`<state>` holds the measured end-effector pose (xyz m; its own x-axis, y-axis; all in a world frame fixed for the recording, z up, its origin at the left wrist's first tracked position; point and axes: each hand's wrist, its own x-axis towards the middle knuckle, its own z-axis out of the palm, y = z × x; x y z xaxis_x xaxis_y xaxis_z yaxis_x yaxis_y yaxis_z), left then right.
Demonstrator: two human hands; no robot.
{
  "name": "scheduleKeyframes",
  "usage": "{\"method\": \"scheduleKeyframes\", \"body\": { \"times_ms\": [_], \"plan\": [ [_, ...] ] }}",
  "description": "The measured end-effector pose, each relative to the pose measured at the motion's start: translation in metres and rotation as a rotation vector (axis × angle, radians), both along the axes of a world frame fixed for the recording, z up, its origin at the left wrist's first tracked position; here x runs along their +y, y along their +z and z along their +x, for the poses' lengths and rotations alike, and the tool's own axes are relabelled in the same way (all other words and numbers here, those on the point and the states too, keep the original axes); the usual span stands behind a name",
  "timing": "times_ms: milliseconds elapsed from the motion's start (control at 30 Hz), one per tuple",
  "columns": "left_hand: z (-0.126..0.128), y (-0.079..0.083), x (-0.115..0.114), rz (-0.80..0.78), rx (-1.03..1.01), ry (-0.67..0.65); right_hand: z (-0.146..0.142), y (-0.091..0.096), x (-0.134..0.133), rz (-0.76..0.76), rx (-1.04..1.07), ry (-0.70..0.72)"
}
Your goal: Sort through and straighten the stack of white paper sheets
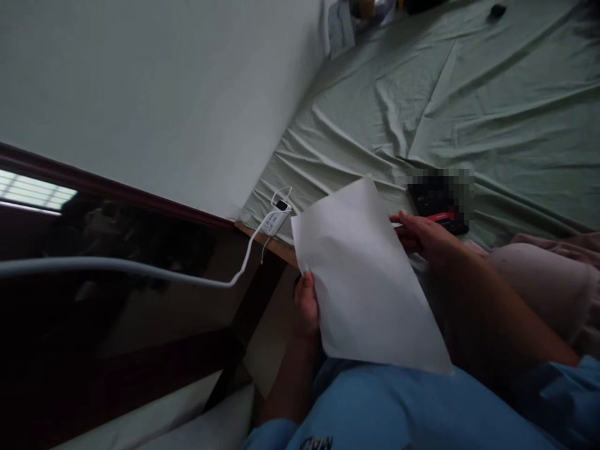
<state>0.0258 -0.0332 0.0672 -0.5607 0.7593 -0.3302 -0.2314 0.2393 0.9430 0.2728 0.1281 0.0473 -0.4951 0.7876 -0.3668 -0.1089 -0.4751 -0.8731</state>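
A blank white sheet of paper is held up over the edge of the bed. My left hand grips its lower left edge, thumb on top. My right hand is at the sheet's right edge and holds a red-handled tool, probably scissors, whose blades are hidden by the paper. A dark blurred object lies on the sheet just beyond my right hand.
A pale green bedsheet covers the bed. A small white device with a white cable rests at the bed's corner. A white wall and a dark glossy surface are on the left. A pink pillow lies at right.
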Motion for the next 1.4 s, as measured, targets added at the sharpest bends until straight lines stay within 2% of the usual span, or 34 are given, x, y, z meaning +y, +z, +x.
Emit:
{"method": "scheduleKeyframes", "body": {
  "times_ms": [67,167,267,333,433,567,700,833,933,1000,1200,1300,1400],
  "plan": [
    [0.000,-0.009,0.002,-0.018,0.025,-0.019,-0.001,0.000,0.002,-0.051,0.065,0.006],
    [-0.004,-0.031,0.003,-0.117,0.079,-0.112,-0.004,-0.007,0.003,-0.084,0.114,0.047],
    [-0.007,-0.052,0.001,-0.136,0.150,-0.168,-0.009,-0.019,0.004,0.016,-0.054,0.037],
    [-0.006,-0.059,0.000,-0.147,0.203,-0.189,-0.011,-0.028,0.005,0.134,-0.219,0.024],
    [-0.002,-0.060,0.002,-0.144,0.256,-0.240,-0.011,-0.039,0.008,0.298,-0.343,-0.016],
    [0.006,-0.053,0.006,-0.150,0.268,-0.219,-0.010,-0.043,0.010,0.450,-0.391,-0.102],
    [0.008,-0.055,0.006,-0.130,0.383,-0.199,-0.010,-0.040,0.011,0.504,-0.424,-0.099],
    [-0.002,-0.068,0.007,-0.097,0.405,-0.107,-0.011,-0.036,0.011,0.545,-0.426,-0.087],
    [-0.012,-0.076,0.008,-0.072,0.538,-0.167,-0.011,-0.033,0.010,0.593,-0.425,-0.113],
    [-0.016,-0.076,0.008,-0.051,0.607,-0.190,-0.011,-0.029,0.009,0.625,-0.396,-0.144],
    [-0.018,-0.072,0.016,0.016,0.706,-0.089,-0.011,-0.022,0.006,0.642,-0.274,-0.250],
    [-0.020,-0.076,0.025,-0.008,0.717,-0.056,-0.014,-0.024,0.006,0.581,-0.420,-0.172],
    [-0.021,-0.080,0.031,-0.044,0.768,-0.069,-0.017,-0.023,0.003,0.597,-0.665,-0.066]
  ]
}}
